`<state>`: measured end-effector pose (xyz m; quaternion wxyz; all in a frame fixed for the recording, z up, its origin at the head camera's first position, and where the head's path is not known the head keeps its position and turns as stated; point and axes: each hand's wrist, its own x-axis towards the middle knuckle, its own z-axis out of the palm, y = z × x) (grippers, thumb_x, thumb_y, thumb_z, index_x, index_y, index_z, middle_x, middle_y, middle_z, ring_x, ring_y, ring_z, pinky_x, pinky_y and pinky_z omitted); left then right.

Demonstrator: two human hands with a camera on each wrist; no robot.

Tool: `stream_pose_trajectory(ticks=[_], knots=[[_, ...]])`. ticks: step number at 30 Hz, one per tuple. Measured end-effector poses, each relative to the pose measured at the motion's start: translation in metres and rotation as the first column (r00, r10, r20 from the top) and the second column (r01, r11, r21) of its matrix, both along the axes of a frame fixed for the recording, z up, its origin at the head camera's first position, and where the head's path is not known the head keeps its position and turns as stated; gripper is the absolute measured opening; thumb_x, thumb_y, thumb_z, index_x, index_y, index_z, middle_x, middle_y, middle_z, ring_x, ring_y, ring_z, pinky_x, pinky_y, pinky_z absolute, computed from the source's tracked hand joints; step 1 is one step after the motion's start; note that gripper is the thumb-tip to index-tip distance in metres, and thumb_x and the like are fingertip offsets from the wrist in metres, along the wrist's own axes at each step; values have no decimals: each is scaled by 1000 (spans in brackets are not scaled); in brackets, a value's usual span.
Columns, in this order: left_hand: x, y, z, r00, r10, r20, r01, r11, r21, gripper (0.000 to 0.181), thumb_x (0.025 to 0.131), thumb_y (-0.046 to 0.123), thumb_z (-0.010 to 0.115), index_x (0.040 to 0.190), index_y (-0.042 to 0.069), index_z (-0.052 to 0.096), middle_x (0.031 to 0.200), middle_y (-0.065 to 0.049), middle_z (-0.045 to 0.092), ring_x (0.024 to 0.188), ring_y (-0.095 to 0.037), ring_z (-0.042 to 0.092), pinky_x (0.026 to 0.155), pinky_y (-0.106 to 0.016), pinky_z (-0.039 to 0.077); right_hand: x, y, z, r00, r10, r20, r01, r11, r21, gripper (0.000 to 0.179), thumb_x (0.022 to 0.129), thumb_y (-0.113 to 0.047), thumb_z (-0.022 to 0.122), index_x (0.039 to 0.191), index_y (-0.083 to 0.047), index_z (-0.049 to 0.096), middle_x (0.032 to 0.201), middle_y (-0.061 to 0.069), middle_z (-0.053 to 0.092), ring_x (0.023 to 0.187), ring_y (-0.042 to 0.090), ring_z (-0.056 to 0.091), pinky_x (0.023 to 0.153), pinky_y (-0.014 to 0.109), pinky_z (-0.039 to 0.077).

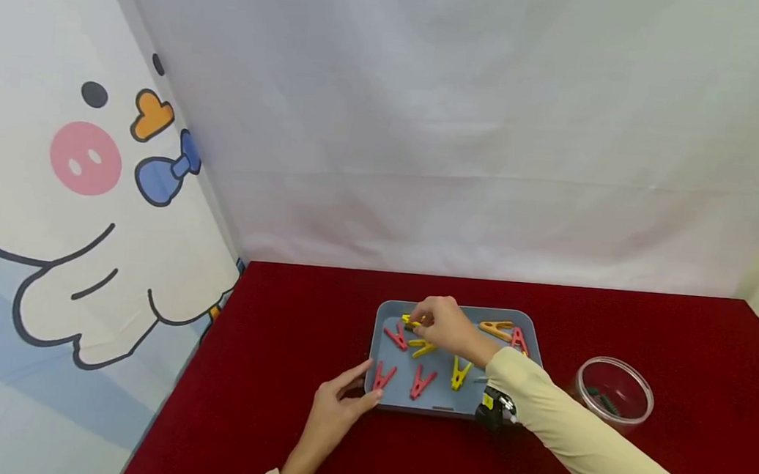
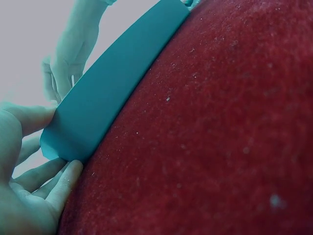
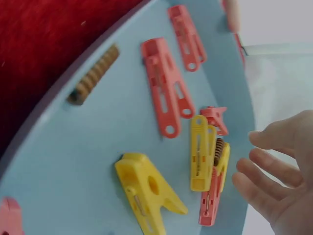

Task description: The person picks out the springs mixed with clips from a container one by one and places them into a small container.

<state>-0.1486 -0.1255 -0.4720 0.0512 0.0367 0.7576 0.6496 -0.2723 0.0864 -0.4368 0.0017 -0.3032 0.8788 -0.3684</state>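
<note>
My left hand (image 1: 334, 414) grips the front left corner of a blue-grey tray (image 2: 105, 83), thumb and fingers against its outside. My right hand (image 1: 442, 322) hovers above the tray's back left part. In the right wrist view its fingers (image 3: 259, 178) are spread loosely beside the tray wall, with nothing visible between them. Nearest to them lie a yellow clothespin (image 3: 199, 154), a red clothespin (image 3: 209, 203) and a brown ridged piece (image 3: 218, 152), bunched together. Other red clothespins (image 3: 164, 88) and a larger yellow clothespin (image 3: 146, 193) lie apart in the tray.
A clear round container (image 1: 613, 393) with dark green pieces inside stands right of the tray. An orange clothespin (image 1: 496, 329) lies in the tray's back right. Another brown ridged piece (image 3: 93, 76) lies along its front wall. Dark red cloth (image 1: 293, 334) covers the table; white curtain (image 1: 460, 125) hangs behind.
</note>
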Motion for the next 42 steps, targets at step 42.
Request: stream_pose_trajectory(ticks=[42], knots=[[1,0,2,1000,-5,18,4,999,38,56,76,18,69,127,10,48,117,-19,52,99,-30,55,69,-22,48,-15,-25,-19,987,135,-85,-114,969,218,31,65,13,56,89,-2,70,95,10,65,90,18,58,65,26,48]])
